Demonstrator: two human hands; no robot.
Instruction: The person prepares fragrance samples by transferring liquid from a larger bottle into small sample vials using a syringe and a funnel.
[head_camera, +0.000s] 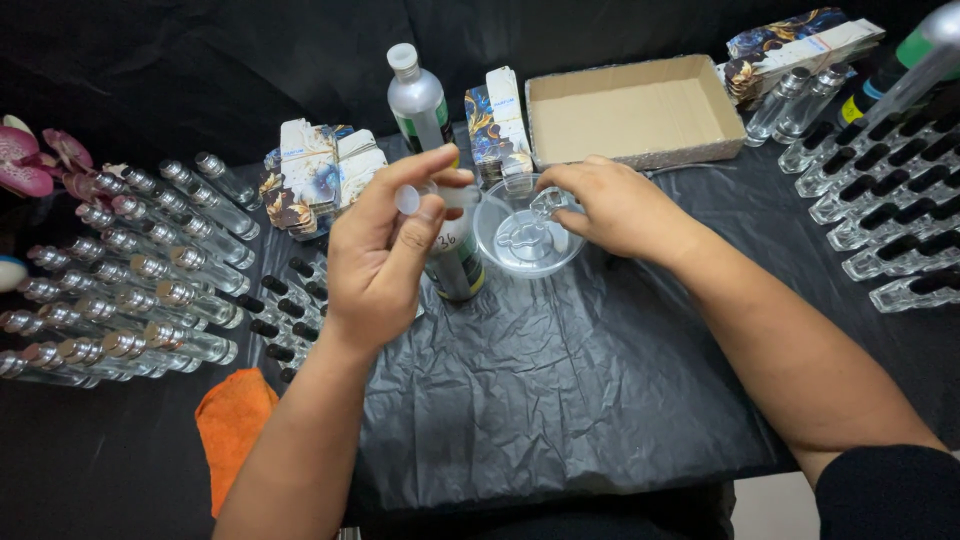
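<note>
My left hand (385, 250) is raised over the table and grips a clear plastic syringe (425, 196) between thumb and fingers. Just behind it stands a grey bottle with a green label (455, 262). My right hand (615, 205) rests on the rim of a clear plastic bowl (510, 250) and pinches a small clear glass bottle (547, 203) over it. The bowl sits on a crumpled black plastic sheet (560, 390).
Rows of silver-capped glass bottles (130, 290) lie at left, black-capped ones (890, 200) at right. A second white-capped bottle (418, 100), patterned cartons (320, 170), an open cardboard box (635, 115) stand behind. An orange cloth (232, 420) lies near the front left.
</note>
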